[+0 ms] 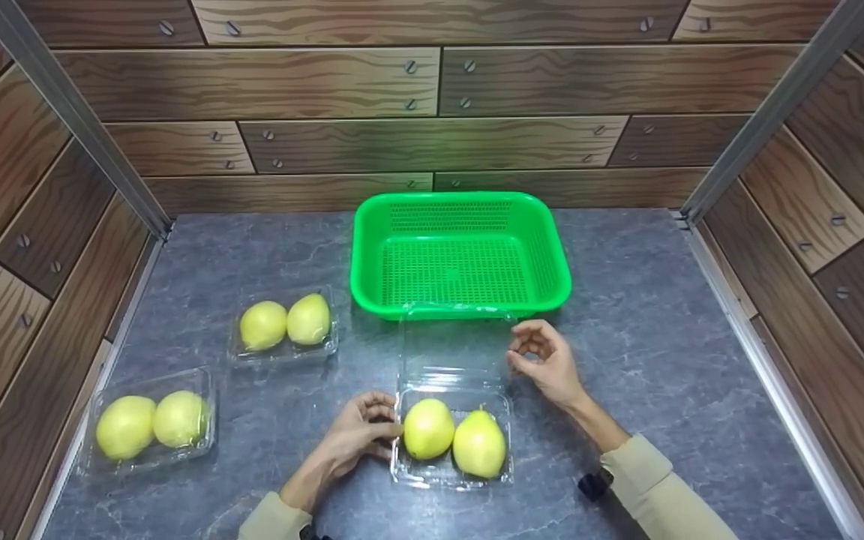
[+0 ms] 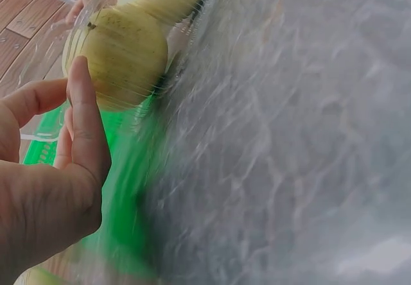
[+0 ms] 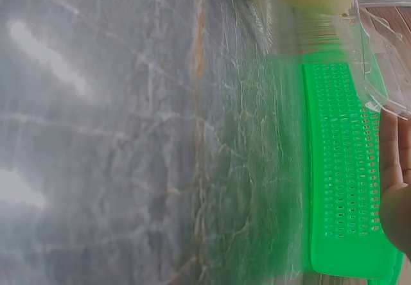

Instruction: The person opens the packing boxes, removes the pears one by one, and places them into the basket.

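Note:
A clear plastic clamshell box [image 1: 451,469] lies open near the table's front, its lid [image 1: 451,349] folded back toward a green mesh basket [image 1: 462,255]. Two yellow pears [image 1: 428,427] [image 1: 479,444] sit in the box. My left hand [image 1: 391,429] rests its fingertips against the box's left wall, beside the left pear [image 2: 119,54]. My right hand [image 1: 520,354] hovers by the lid's right edge with its fingers loosely curled, holding nothing that I can see. The basket [image 3: 347,169] is empty.
Two more closed clear boxes, each with two pears, lie at the left: one mid-left [image 1: 282,326], one at the front left [image 1: 148,421]. Wood-patterned walls enclose the grey marbled table [image 1: 664,337] on three sides.

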A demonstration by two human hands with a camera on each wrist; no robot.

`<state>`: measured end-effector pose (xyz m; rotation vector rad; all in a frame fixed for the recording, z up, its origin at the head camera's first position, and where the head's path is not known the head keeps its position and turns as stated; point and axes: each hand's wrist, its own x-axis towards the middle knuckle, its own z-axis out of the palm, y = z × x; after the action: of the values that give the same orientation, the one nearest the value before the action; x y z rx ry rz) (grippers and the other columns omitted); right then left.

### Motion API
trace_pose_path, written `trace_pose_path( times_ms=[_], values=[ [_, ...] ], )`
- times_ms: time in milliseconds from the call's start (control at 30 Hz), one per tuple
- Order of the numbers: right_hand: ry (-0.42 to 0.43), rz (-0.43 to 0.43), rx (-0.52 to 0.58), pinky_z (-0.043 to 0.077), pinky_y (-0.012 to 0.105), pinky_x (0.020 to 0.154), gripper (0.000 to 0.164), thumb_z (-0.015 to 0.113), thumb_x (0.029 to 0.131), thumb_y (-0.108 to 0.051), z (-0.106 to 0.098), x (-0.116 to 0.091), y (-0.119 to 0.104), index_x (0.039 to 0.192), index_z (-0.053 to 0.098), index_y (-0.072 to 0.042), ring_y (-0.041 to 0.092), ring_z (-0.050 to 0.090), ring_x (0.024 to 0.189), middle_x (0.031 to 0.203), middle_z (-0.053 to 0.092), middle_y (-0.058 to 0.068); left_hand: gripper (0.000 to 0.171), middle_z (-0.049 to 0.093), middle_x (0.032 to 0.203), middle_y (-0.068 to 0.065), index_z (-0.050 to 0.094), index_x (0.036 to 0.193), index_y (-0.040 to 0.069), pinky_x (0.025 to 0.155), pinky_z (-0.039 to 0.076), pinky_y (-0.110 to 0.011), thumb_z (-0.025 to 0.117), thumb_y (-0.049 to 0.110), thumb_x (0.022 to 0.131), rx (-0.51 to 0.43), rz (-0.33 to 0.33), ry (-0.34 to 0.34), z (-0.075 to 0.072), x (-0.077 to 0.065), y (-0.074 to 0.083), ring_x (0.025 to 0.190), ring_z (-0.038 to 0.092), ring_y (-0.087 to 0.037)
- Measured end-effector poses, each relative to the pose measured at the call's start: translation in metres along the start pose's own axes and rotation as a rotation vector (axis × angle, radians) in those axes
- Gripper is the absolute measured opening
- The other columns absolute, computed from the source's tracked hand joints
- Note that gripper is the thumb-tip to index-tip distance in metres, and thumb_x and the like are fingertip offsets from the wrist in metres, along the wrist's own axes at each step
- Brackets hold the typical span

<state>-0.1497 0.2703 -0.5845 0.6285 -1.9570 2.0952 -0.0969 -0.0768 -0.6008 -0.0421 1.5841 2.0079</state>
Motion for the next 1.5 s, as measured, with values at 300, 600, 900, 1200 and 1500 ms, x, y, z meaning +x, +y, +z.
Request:
trace_pose_path(
  times_ms=[300,600,900,1200,1500],
  values=[
    [-0.033,0.100,-0.033,0.057,0.020,0.054,0.039,0.072,0.086,0.016,-0.001,0.002,-0.001,0.117,0.050,0.024,0.008,0.065,0.071,0.086,0.066,0.012,0.040,0.060,0.094,-0.004,0.051,0.114,-0.001,0.056,0.064,-0.028,0.072,-0.011,0.082,-0.048,-0.024,-0.069,0.008,-0.011,-0.008,0.073,0.064,-0.015],
    [-0.034,0.225,-0.059,0.053,0.016,0.054,0.041,0.067,0.081,0.022,-0.001,0.003,-0.002,0.117,0.049,0.023,0.006,0.063,0.071,0.088,0.063,-0.002,0.041,0.059,0.094,-0.005,0.049,0.114,-0.001,0.057,0.065,-0.030,0.072,-0.012,0.082,-0.070,-0.036,-0.084,0.014,-0.018,-0.015,0.073,0.064,-0.015],
    [-0.067,0.445,-0.050,0.056,0.019,0.051,0.046,0.063,0.081,0.021,-0.006,0.006,0.000,0.123,0.044,0.021,0.007,0.063,0.064,0.084,0.062,-0.002,0.040,0.059,0.094,-0.005,0.049,0.113,0.000,0.057,0.065,-0.030,0.072,-0.012,0.082,-0.070,-0.031,-0.107,0.016,-0.020,-0.018,0.075,0.063,-0.015],
    [-0.036,0.645,-0.084,0.064,0.030,0.054,0.048,0.062,0.081,0.014,-0.005,0.009,0.000,0.127,0.049,0.011,0.012,0.062,0.062,0.083,0.061,0.000,0.041,0.059,0.094,-0.006,0.047,0.115,-0.001,0.057,0.065,-0.029,0.071,-0.012,0.082,-0.069,-0.026,-0.111,0.018,-0.020,-0.017,0.073,0.064,-0.015],
    [0.017,0.747,-0.122,0.060,0.026,0.052,0.047,0.061,0.083,0.013,-0.003,0.013,0.005,0.129,0.052,0.009,0.011,0.061,0.062,0.081,0.060,-0.002,0.042,0.059,0.095,-0.005,0.049,0.117,-0.002,0.058,0.065,-0.029,0.070,-0.012,0.083,-0.073,-0.023,-0.107,0.017,-0.016,-0.015,0.075,0.063,-0.016]
  ],
)
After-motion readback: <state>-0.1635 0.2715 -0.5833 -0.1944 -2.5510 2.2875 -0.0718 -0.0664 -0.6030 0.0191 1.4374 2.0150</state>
